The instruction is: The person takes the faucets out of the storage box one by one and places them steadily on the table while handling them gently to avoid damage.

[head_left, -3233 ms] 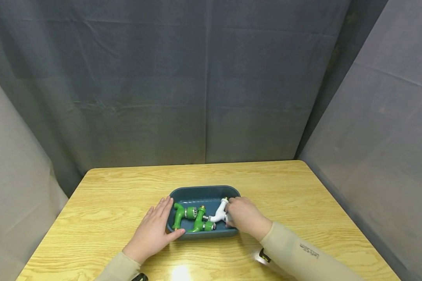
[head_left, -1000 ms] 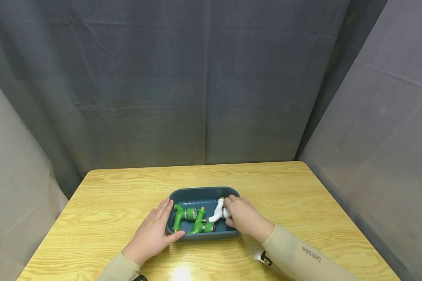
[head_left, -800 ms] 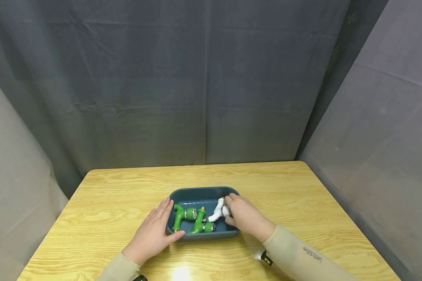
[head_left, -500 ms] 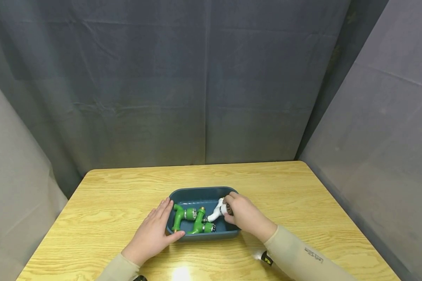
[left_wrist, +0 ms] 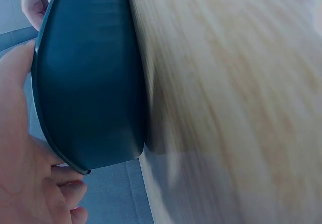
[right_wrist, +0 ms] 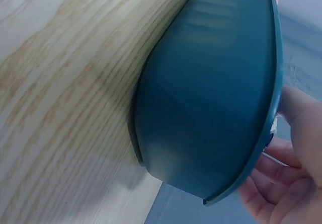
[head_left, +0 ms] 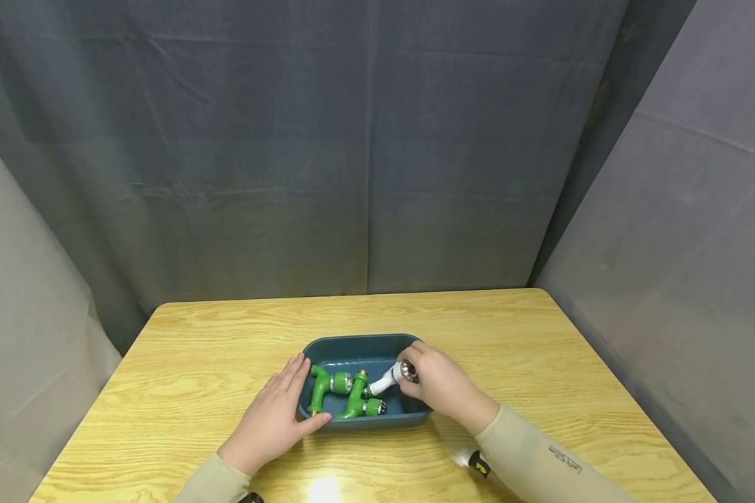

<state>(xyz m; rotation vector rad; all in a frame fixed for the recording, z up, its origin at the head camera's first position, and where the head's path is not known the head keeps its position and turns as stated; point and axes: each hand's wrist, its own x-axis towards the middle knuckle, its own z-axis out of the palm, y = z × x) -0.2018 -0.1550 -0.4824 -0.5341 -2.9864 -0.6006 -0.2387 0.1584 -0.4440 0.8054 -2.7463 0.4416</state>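
Over tray, right hand pinches white tap; left hand, fingers straight, touches edge.

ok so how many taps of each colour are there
Green: 2, the left green tap and the middle green tap, both lying in the blue tub
White: 1, the white tap held by the right hand
Total: 3 taps
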